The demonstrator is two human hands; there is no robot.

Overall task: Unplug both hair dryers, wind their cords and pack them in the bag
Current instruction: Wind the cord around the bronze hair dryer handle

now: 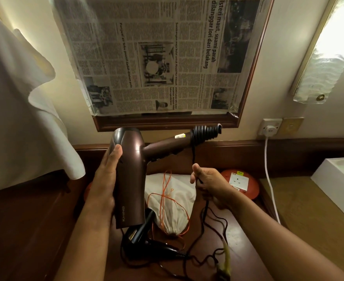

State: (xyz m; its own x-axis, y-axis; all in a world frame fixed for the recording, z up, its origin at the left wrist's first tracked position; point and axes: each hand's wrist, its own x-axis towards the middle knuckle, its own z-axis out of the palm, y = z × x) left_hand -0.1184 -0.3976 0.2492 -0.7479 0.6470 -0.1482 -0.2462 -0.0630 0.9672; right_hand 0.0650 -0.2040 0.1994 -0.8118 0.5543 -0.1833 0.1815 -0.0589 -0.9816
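The brown hair dryer is held in the air above the wooden table, barrel pointing down toward the camera and handle extending right and away. The left hand grips the barrel from the left side, fingers curled behind it and thumb lying along the front. Several turns of the dark cord are wound tightly around the far end of the handle; from the coil the cord drops straight down to the right hand. The right hand pinches the cord — thumb and fingers closed on it — and the remaining length hangs from below the hand and lies in loose loops on the table, ending near a yellow-green tie at the lower edge of the view.

The black hair dryer lies on the table directly below the brown one, its own cord trailing beside it. Just behind it rests a white drawstring bag with an orange string lying loose over it.

Behind the right hand sits a red round object carrying a white socket plate. A white plug sits in the wall socket — its white cable runs down the wall. A framed mirror covered with newspaper hangs above the table, and a white cloth hangs at the left.
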